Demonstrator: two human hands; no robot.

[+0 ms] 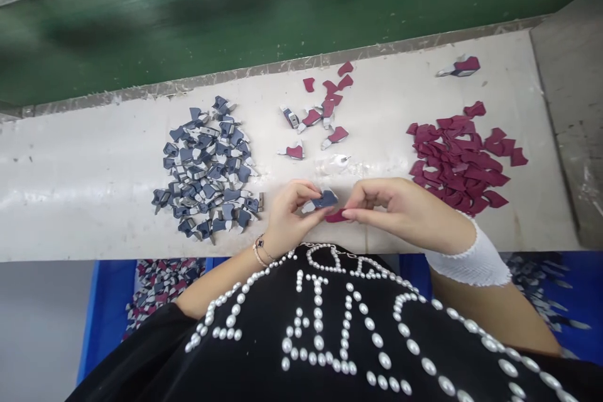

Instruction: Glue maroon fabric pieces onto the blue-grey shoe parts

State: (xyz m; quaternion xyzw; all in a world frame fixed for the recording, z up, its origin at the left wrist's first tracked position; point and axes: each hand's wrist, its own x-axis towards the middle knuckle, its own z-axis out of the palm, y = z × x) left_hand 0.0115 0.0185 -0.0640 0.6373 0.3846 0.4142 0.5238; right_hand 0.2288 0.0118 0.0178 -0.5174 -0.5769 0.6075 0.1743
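Note:
Near the table's front edge, my left hand [296,210] pinches a small blue-and-grey plastic part [325,199] between thumb and fingers. Close beside it, my right hand [400,210] grips a dark red flat piece [336,216] by its right end, just under the blue part. Whether the two pieces touch is hard to make out. Beyond my hands lie several grey parts with red faces, one of them a red-faced part [294,151], along with a few loose red pieces [345,81].
A heap of blue-and-grey parts [211,163] covers the table [85,182] at left. At right is a pile of red pieces [456,160], with a red-faced part [464,66] behind it. A green belt [282,6] runs along the back. Blue bins [106,308] stand below the front edge.

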